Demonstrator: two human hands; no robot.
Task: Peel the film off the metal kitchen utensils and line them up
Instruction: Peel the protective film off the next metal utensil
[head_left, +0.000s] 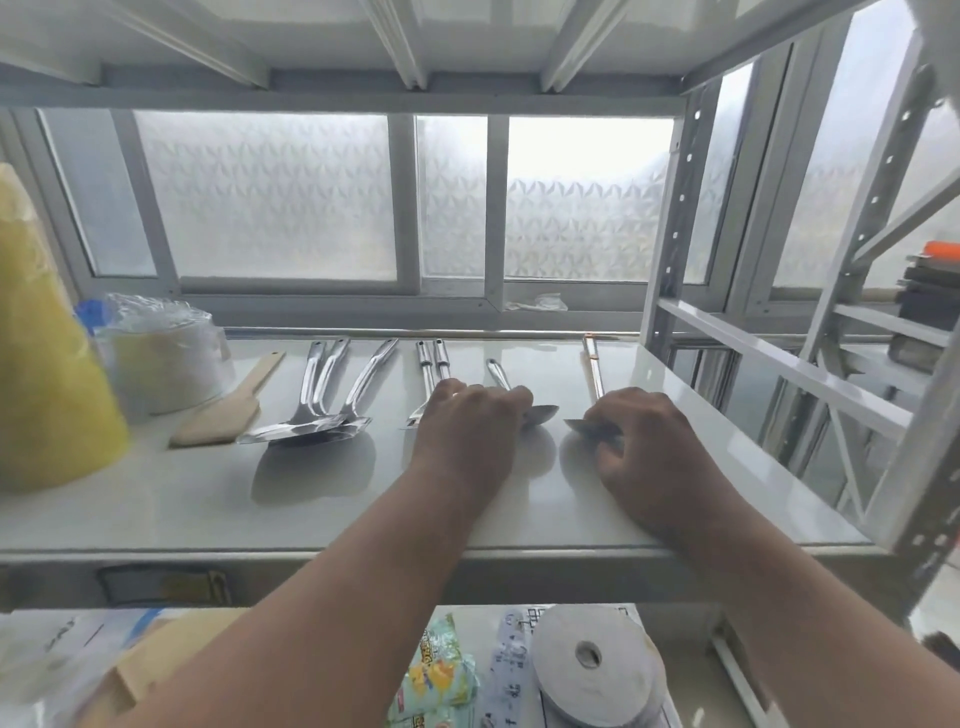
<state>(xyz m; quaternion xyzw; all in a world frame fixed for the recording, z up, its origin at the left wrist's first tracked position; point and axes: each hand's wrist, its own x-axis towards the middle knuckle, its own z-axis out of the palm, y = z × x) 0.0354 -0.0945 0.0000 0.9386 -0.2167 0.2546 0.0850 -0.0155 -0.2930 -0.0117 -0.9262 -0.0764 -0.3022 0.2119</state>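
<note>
White shelf (156, 509) under a frosted window carries the work. Right hand (660, 457) curls round the blade of a spatula (595, 374), handle pointing away. Left hand (467, 431) rests bent-fingered over a spoon (540, 413); its hold cannot be told. Judged stiff, light, slippery; grip handles, peel film from an edge.

I am reaching both bare forearms forward. My left hand (467, 431) is lying knuckles up with its fingers curled under. My right hand (649, 441), just beside it, is also curling its fingers downward.
</note>
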